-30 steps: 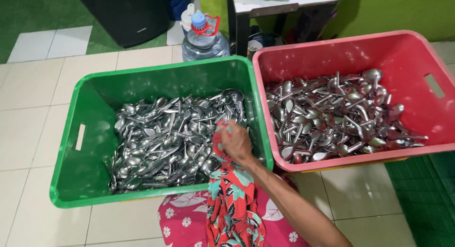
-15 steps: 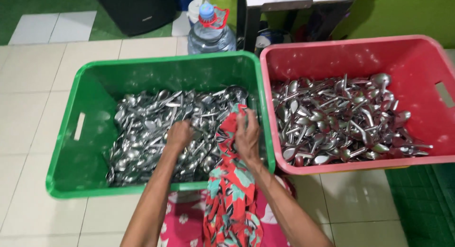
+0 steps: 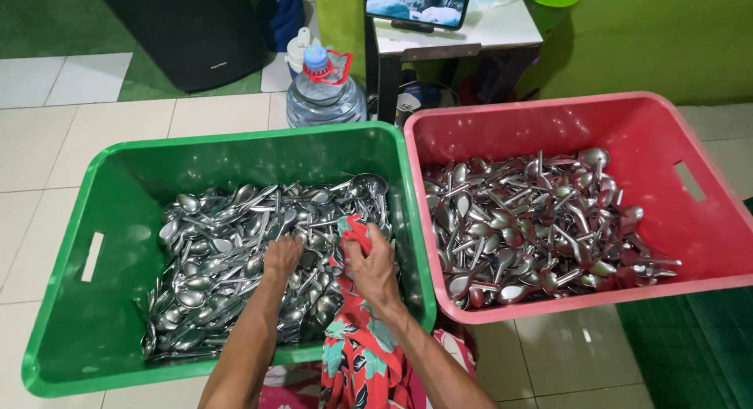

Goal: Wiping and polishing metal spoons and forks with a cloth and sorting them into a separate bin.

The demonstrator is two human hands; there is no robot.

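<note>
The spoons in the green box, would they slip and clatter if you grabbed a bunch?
Probably, yes. The spoons look like smooth, shiny metal, so a handful would likely slide apart in the left hand. They lie loose and crisscrossed in the green crate, so pulling some may drag others along. Each looks stiff, and the full pile is likely heavy.

Shiny polished metal spoons (image 3: 235,252) are glinting in the smooth glossy green plastic crate (image 3: 86,330); glossy red plastic crate (image 3: 706,221) likewise; soft matt floral red cloth (image 3: 357,354); floor tiles (image 3: 47,150) are gleaming.
</note>
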